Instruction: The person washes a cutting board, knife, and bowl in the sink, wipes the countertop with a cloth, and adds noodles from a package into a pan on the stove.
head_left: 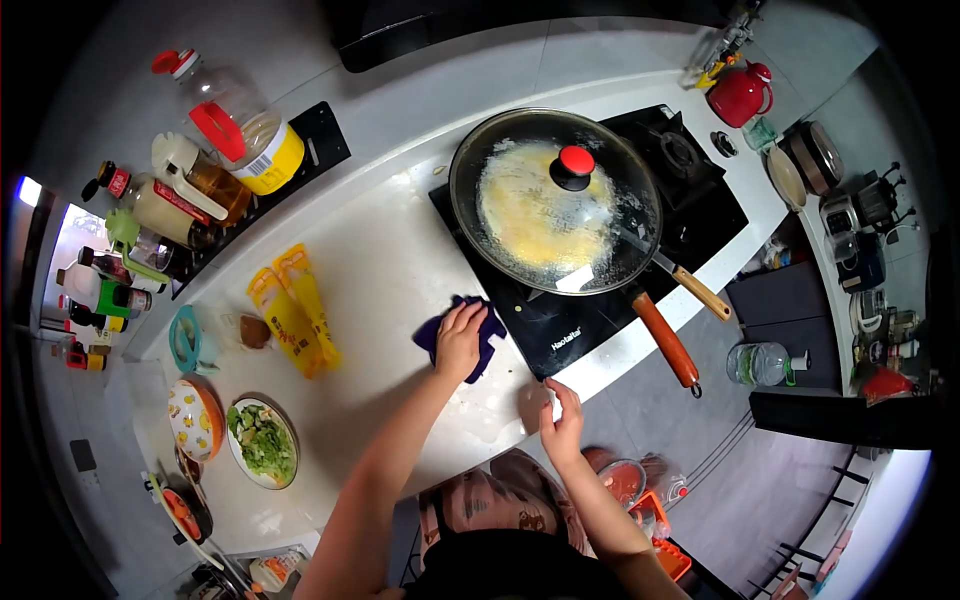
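Dark cloth (489,345): where is it? Clock hours taken from it, please.

Flat-ish on the white counter (385,240), bunched, just beside the black stove (545,335). Can't tell if they touch.

Hands?

Left hand (459,342) palm-down on the cloth, covering its middle; can't tell if it's gripping or just pressing. Right hand (562,422), 4 o'clock, by the counter edge: fingers loosely bent, nothing visible in it.

What's in the way?

Stove fills 1 to 3 o'clock. Pan at 1 o'clock under a glass lid (520,215) with a red knob (577,160); pale yellow food (545,235) shows through. Red-brown handle (665,340) at 3 o'clock pokes out past the stove front, lighter wooden handle (703,293) near it at 2.

Other side?

Two yellow packets (290,325) at 9 o'clock, well apart from the cloth. Plate (291,465) of chopped greens (262,443) at 8, patterned bowl (208,422) just beyond. Big bottle (277,165) with a yellow label between 10 and 11, on a dark rack (322,140).
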Demonstrator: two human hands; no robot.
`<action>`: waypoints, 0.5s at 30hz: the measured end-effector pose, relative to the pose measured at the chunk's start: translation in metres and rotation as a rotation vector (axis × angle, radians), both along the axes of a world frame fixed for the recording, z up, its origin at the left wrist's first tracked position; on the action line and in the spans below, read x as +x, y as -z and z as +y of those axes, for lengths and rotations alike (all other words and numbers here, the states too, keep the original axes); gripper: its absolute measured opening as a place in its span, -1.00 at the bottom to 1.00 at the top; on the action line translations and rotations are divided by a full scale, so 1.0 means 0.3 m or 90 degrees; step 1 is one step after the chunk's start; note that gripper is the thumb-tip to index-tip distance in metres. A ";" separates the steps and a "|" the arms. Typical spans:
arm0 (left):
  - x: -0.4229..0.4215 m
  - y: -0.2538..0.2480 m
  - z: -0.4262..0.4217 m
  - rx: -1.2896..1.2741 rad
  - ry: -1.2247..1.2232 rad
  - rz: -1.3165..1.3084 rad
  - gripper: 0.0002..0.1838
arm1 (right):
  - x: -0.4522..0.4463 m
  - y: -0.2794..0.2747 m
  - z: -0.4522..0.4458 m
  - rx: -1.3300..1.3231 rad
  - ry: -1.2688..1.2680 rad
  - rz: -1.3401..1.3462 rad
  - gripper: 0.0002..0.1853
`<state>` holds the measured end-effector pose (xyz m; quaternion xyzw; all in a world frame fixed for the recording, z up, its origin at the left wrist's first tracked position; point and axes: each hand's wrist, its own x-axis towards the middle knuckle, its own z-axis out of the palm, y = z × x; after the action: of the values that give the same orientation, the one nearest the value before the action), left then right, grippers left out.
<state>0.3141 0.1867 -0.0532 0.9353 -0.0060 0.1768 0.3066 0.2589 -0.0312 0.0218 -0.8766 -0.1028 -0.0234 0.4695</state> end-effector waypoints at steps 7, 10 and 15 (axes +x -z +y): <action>0.114 -0.075 -0.051 -0.210 -0.054 -0.050 -0.69 | 0.013 0.020 -0.092 0.003 -0.018 0.008 -0.69; 0.164 -0.032 -0.143 -0.013 -0.075 -0.031 -0.76 | 0.019 0.019 -0.121 0.004 -0.023 0.024 -0.68; -0.007 0.001 -0.333 -0.051 0.074 -0.021 -0.74 | 0.014 0.020 -0.146 0.014 -0.016 0.028 -0.68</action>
<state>0.3120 0.0869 -0.0534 0.9173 -0.0580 0.1744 0.3533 0.2630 -0.0750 0.0157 -0.8704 -0.1036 0.0007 0.4814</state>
